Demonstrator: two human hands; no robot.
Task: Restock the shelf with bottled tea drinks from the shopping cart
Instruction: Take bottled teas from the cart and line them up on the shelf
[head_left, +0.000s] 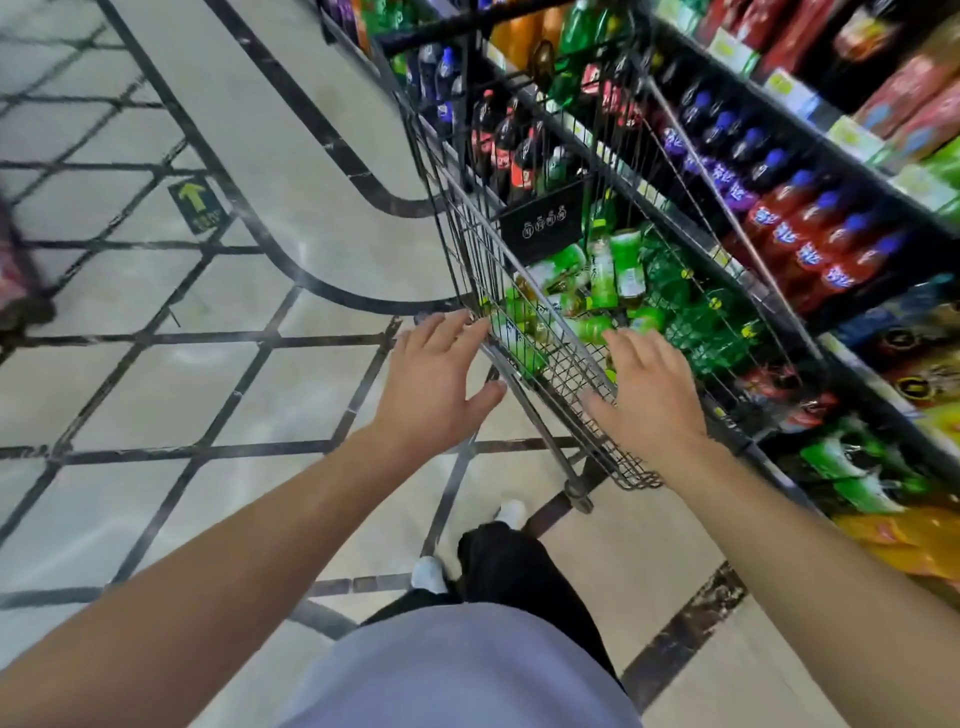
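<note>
We hold both hands, left hand (434, 374) and right hand (647, 387), spread and empty by the cart (524, 218); tea bottles (597, 283) lie at twelve o'clock; next, likely, we grasp one for the shelf (769, 291).

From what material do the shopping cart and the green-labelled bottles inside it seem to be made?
The shopping cart looks like dark metal wire: thin rods crossed into a grid, with a dull sheen. The green-labelled bottles look like clear plastic with glossy printed wraps; amber liquid shows through some of them, though blur leaves the details uncertain.
</note>
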